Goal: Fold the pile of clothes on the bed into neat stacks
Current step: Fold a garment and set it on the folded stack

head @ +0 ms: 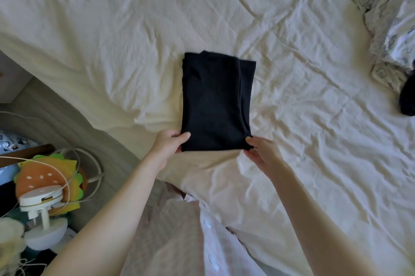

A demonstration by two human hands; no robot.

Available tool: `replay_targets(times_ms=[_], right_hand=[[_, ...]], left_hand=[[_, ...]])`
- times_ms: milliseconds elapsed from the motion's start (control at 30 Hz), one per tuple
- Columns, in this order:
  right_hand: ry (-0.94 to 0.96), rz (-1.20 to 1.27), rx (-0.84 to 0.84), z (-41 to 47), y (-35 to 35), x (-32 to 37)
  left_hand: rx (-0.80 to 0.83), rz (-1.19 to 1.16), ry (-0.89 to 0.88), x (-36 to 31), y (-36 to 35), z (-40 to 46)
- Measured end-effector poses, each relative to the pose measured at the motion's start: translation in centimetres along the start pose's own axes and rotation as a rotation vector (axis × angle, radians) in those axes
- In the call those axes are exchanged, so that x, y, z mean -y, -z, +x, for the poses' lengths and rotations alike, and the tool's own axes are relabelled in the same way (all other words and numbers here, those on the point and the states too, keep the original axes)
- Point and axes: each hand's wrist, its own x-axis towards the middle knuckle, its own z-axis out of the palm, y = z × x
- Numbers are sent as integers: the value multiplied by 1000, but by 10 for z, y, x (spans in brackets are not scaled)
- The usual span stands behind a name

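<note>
A black garment (215,100), folded into a long narrow rectangle, lies flat in the middle of the cream bed sheet (112,28). My left hand (168,144) pinches its near left corner, thumb on top of the fabric. My right hand (260,152) pinches the near right corner between thumb and fingers. At the right edge of the bed lies a heap of white clothes with a grey print (390,28), and a dark garment (407,96) sits partly out of view beside it.
The bed's left edge runs diagonally past a grey floor. On the floor at lower left stand a burger-shaped cushion (42,181), a white lamp (42,208) and loose cables. My pale pink clothing fills the bottom centre.
</note>
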Motion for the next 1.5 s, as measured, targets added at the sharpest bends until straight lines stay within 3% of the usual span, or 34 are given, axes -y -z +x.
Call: replay_targets(times_ms=[133, 267, 600, 667, 733, 833, 900, 967, 1033, 1100, 1233, 1300, 1367, 1433, 1500], right_hand=[[-191, -91, -45, -27, 17, -34], [-97, -45, -51, -46, 21, -41], [262, 137, 34, -44, -21, 58], [378, 9, 17, -34, -31, 72], [523, -277, -74, -23, -40, 74], [795, -612, -146, -18, -51, 58], [1015, -877, -119, -11, -56, 39], [1119, -1135, -55, 0, -57, 24], [1103, -1337, -15, 14, -55, 18], [1078, -1471, 0, 26, -52, 19], [1036, -1504, 118, 39, -56, 34], [1026, -1301, 154, 37, -58, 40], [976, -927, 60, 32, -55, 42], [851, -607, -103, 24, -50, 43], [701, -496, -238, 21, -44, 45]], left_hand=[[134, -94, 203, 32, 14, -30], [174, -144, 283, 29, 20, -41], [74, -278, 106, -74, 23, -9], [-23, -248, 0, -84, 16, 1], [-130, -59, -174, -82, 6, 8], [-207, 506, -553, -61, -7, 7], [-224, 864, -801, -44, -17, 9], [-212, 1068, -915, -35, -26, 13], [-180, 1162, -870, -33, -30, 22], [-155, 1284, -712, -36, -28, 34], [-18, 1500, -487, -50, -17, 56], [110, 1377, -477, -58, -14, 58], [130, 1018, -540, -61, -11, 54], [-25, 611, -609, -56, -6, 49], [-180, 344, -551, -50, -2, 45]])
